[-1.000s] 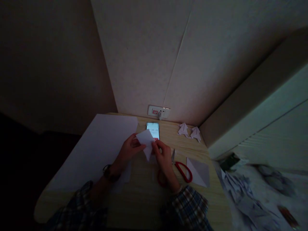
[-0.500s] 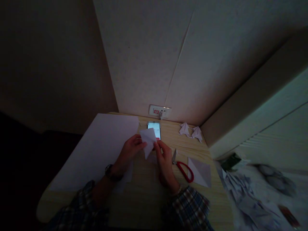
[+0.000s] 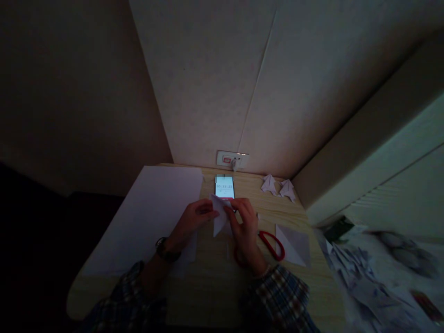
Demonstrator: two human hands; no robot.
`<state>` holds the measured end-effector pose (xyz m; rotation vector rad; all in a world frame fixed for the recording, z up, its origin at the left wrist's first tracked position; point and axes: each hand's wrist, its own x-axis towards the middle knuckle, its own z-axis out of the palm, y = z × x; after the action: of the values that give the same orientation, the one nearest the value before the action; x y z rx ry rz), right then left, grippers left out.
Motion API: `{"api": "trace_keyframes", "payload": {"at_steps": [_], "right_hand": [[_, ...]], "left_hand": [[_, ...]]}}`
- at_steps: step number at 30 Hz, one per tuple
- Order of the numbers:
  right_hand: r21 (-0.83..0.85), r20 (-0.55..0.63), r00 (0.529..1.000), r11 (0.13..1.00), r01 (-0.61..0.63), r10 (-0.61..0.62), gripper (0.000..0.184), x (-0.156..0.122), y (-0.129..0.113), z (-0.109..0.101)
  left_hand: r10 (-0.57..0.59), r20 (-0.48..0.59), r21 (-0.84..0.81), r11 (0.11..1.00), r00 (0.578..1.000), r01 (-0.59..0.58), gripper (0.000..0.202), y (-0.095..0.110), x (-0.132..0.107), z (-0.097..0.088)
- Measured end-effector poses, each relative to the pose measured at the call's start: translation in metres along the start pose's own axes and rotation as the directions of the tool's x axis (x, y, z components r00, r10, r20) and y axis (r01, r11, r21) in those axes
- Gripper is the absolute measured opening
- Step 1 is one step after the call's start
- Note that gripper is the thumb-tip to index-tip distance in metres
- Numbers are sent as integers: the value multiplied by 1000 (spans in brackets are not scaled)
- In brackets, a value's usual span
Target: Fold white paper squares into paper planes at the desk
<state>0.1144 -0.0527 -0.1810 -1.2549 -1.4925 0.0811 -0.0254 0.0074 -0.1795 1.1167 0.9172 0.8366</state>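
A small folded piece of white paper is held up over the table between my two hands. My left hand pinches its left edge with thumb and fingers. At its upper right edge, my right hand is closed on the paper too. Just beyond the paper lies a phone with its screen lit. Red-handled scissors rest beside my right wrist, partly hidden by that hand. Under the scissors' handle is a creased square of paper.
Large white sheets cover the table's left side. Two folded paper figures stand at the back right, near the wall. A socket with a plug is on the wall. Crumpled papers lie on a surface right of the table.
The folded paper has turned and narrowed in view, and my right hand has moved up over its top edge. More of the phone screen shows. The whole view has shifted slightly.
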Motion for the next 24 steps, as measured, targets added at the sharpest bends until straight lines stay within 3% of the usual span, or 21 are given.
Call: {"api": "trace_keyframes", "payload": {"at_steps": [9, 14, 18, 24], "right_hand": [[-163, 63, 977, 963, 213, -206, 34, -6, 6, -4], [-159, 67, 980, 967, 197, -189, 50, -9, 5, -6], [-150, -48, 986, 977, 153, -162, 41, -6, -2, -7], [-116, -63, 988, 984, 135, -143, 28, -2, -4, -5]], "left_hand": [[31, 40, 10, 999, 999, -31, 24, 4, -5, -1], [53, -6, 50, 997, 999, -53, 21, 8, -6, 1], [61, -74, 26, 998, 995, -59, 20, 7, -5, 0], [56, -132, 20, 998, 990, -54, 26, 5, -3, -1]]}}
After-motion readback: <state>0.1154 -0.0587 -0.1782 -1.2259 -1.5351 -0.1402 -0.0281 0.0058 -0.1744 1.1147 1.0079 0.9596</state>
